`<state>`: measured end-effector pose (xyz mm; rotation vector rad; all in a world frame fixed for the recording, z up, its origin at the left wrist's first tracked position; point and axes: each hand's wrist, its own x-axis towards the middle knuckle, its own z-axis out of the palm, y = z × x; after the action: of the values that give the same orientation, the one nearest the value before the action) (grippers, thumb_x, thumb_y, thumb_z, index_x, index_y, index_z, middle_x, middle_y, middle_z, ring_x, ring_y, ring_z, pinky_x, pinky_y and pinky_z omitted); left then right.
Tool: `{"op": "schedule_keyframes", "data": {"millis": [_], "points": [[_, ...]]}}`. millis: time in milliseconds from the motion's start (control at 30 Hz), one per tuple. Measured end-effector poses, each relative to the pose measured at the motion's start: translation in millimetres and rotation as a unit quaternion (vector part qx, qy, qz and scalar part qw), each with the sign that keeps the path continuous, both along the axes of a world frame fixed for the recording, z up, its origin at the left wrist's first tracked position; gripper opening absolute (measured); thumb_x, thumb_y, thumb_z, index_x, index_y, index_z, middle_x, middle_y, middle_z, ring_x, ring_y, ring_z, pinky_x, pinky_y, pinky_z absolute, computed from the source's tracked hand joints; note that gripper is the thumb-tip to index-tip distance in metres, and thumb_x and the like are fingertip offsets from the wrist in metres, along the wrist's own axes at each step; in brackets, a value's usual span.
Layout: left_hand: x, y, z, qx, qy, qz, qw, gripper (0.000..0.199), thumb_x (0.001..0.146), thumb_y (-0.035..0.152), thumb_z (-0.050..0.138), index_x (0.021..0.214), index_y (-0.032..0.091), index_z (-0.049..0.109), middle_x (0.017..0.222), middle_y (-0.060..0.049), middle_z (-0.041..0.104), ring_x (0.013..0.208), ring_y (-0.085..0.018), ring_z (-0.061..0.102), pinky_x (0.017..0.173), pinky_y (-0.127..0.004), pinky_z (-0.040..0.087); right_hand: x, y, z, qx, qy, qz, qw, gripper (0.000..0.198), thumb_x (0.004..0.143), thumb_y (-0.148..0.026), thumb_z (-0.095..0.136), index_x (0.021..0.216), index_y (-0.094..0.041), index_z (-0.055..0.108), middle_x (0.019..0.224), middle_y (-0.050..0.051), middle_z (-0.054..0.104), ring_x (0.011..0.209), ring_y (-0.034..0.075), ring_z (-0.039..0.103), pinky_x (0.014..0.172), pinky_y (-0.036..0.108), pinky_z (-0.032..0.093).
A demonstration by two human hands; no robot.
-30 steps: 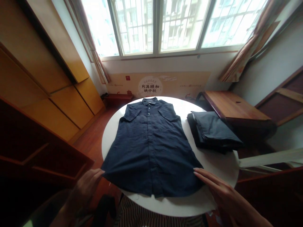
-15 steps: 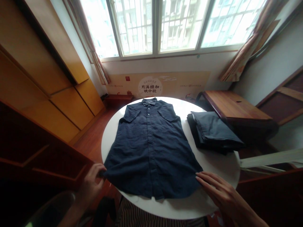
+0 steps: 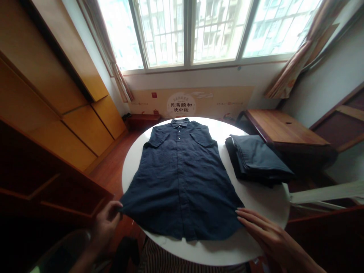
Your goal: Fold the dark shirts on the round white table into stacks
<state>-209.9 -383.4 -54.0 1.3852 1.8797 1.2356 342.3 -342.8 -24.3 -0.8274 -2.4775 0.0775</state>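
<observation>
A dark navy button-up shirt (image 3: 182, 178) lies front up, its collar at the far end and the short sleeves turned inward over the chest. My left hand (image 3: 107, 220) pinches the left corner of the hem and holds it out past the table's edge. At the right hem corner is my right hand (image 3: 264, 231), its fingertips on the cloth and its thumb hidden. The hem between both hands looks spread wide.
The shirt rests on a round white table (image 3: 222, 258). A stack of folded dark clothes (image 3: 258, 155) sits to its right. Beyond stands a wooden side table (image 3: 287, 127); yellow cabinets (image 3: 76, 125) line the left. A pale bar (image 3: 327, 191) juts in at right.
My left hand has moved left and slightly outward, drawing the shirt's left hem corner with it. My right hand stays at the right corner with hardly any shift.
</observation>
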Motion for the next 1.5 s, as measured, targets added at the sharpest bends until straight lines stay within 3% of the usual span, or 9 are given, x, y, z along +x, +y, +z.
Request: {"op": "schedule_keyframes", "data": {"millis": [167, 333, 500, 600, 733, 867, 1000, 1167, 1500], "points": [[-1, -5, 6.2, -0.011, -0.055, 0.002, 0.998, 0.039, 0.066, 0.048, 0.077, 0.089, 0.018, 0.066, 0.083, -0.005, 0.071, 0.078, -0.023, 0.071, 0.074, -0.030, 0.060, -2, -1, 13, 0.006, -0.018, 0.003, 1.000, 0.028, 0.094, -0.018, 0.053, 0.115, -0.022, 0.073, 0.117, 0.008, 0.073, 0.111, 0.022, 0.068, 0.090, 0.028, 0.060], [16, -2, 18.4, -0.031, -0.213, 0.037, 0.976, 0.055, 0.078, 0.066, 0.064, 0.099, 0.015, 0.064, 0.105, -0.009, 0.071, 0.097, -0.027, 0.070, 0.082, -0.036, 0.060, -40, 24, 38, -0.021, -0.009, -0.017, 1.000, 0.018, 0.096, -0.023, 0.054, 0.090, -0.020, 0.071, 0.086, 0.007, 0.073, 0.083, 0.019, 0.068, 0.078, 0.032, 0.056], [36, 3, 24.8, -0.083, -0.316, 0.049, 0.944, 0.057, 0.072, 0.046, 0.080, 0.117, 0.017, 0.059, 0.106, -0.009, 0.072, 0.092, -0.024, 0.071, 0.078, -0.034, 0.058, -147, 110, 78, -0.079, 0.019, 0.013, 0.997, 0.031, 0.100, -0.030, 0.048, 0.081, -0.017, 0.068, 0.082, 0.008, 0.067, 0.079, 0.018, 0.062, 0.075, 0.029, 0.048], [36, 1, 21.3, -0.092, -0.310, 0.039, 0.946, 0.051, 0.070, 0.047, 0.081, 0.107, 0.014, 0.065, 0.092, -0.007, 0.073, 0.081, -0.021, 0.070, 0.071, -0.029, 0.056, -231, 181, 91, -0.140, -0.017, 0.009, 0.990, 0.028, 0.097, -0.028, 0.053, 0.077, -0.014, 0.068, 0.080, 0.007, 0.067, 0.074, 0.015, 0.060, 0.074, 0.025, 0.043], [31, -1, 10.2, -0.084, -0.239, 0.084, 0.964, 0.043, 0.070, 0.054, 0.078, 0.074, 0.014, 0.064, 0.058, 0.003, 0.057, 0.049, -0.009, 0.051, 0.046, -0.018, 0.040, -327, 264, 89, -0.190, -0.065, -0.034, 0.979, 0.022, 0.093, -0.019, 0.052, 0.091, -0.012, 0.072, 0.093, 0.010, 0.071, 0.087, 0.018, 0.063, 0.076, 0.023, 0.041], [37, 2, 4.0, -0.071, -0.223, 0.115, 0.965, 0.050, 0.075, 0.063, 0.070, 0.065, 0.016, 0.056, 0.050, 0.006, 0.045, 0.042, -0.006, 0.038, 0.039, -0.017, 0.030, -385, 311, 76, -0.231, -0.098, -0.061, 0.966, 0.027, 0.092, -0.025, 0.057, 0.111, -0.012, 0.070, 0.116, 0.014, 0.069, 0.102, 0.023, 0.063, 0.084, 0.026, 0.044], [46, 0, 6.3, -0.072, -0.180, 0.152, 0.969, 0.053, 0.076, 0.070, 0.063, 0.069, 0.018, 0.062, 0.051, 0.002, 0.055, 0.048, -0.015, 0.054, 0.047, -0.023, 0.046, -417, 330, 64, -0.256, -0.119, -0.100, 0.954, 0.051, 0.093, -0.046, 0.056, 0.135, -0.017, 0.056, 0.138, 0.018, 0.055, 0.119, 0.030, 0.055, 0.095, 0.037, 0.044], [56, 1, 8.4, -0.080, -0.109, 0.168, 0.976, 0.049, 0.064, 0.063, 0.074, 0.081, 0.017, 0.071, 0.076, -0.009, 0.074, 0.079, -0.032, 0.072, 0.071, -0.037, 0.059, -443, 336, 54, -0.282, -0.131, -0.171, 0.935, 0.061, 0.094, -0.059, 0.049, 0.139, -0.018, 0.053, 0.143, 0.023, 0.046, 0.129, 0.039, 0.044, 0.098, 0.054, 0.039], [81, 6, 21.1, -0.015, -0.031, 0.063, 0.997, 0.027, 0.074, 0.046, 0.072, 0.087, 0.022, 0.073, 0.083, -0.013, 0.072, 0.098, -0.035, 0.070, 0.069, -0.034, 0.060, -459, 347, 61, -0.312, -0.094, -0.257, 0.910, 0.053, 0.095, -0.034, 0.057, 0.138, -0.004, 0.051, 0.139, 0.031, 0.046, 0.129, 0.046, 0.039, 0.092, 0.070, 0.041]]}}
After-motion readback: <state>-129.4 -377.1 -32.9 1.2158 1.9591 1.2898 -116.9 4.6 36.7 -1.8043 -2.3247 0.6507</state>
